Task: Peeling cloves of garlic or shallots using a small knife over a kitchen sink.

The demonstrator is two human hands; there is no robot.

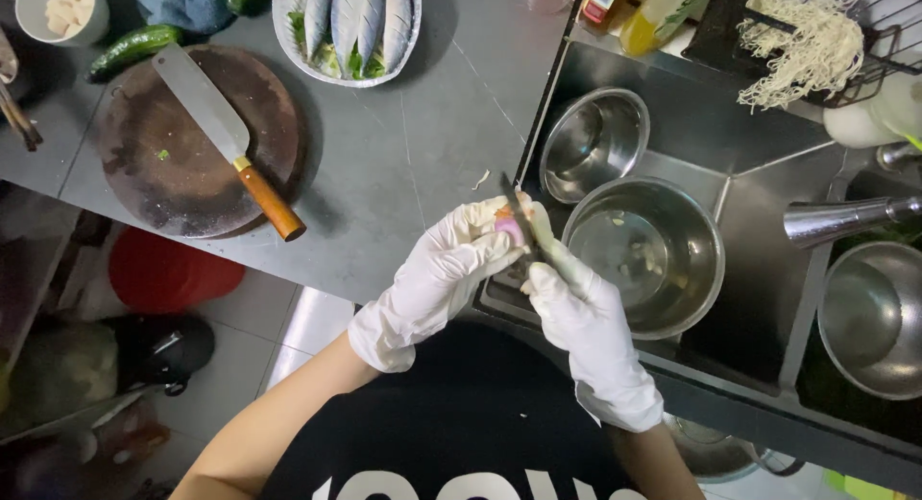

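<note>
1. Head view, bkgd first: I'm looking down on a dark grey counter (pixel 403 164) on the left and a steel sink (pixel 749 173) on the right, w/ tiled floor below the counter edge.
2. Counter, far side: a round dark chopping board (pixel 182 164) w/ a cleaver (pixel 226 135) lying across it, wooden handle pointing toward me. Just past it, a cucumber (pixel 134 47) and a white cup (pixel 60 10) at the top-left corner. A plate of whole fish (pixel 348 24) sits top centre, on greens.
3. Sink: a small steel bowl (pixel 594 140) at the back, a larger steel bowl (pixel 645 260) nearer me w/ a few bits in it, another steel bowl (pixel 874 317) at far right. A rack w/ pale noodles (pixel 802 48) sits top right.
4. My left hand (pixel 447 274), white glove, is curled round a small pinkish shallot (pixel 509 229), fingers closed on it. It's held up over the sink's near-left edge, just beside the larger bowl.
5. My right hand (pixel 576 308), also gloved, is closed on a small knife (pixel 519 217); the dark blade runs up against the shallot, touching it.
6. The two hands meet at the shallot; can't tell how deep the blade is in.
</note>
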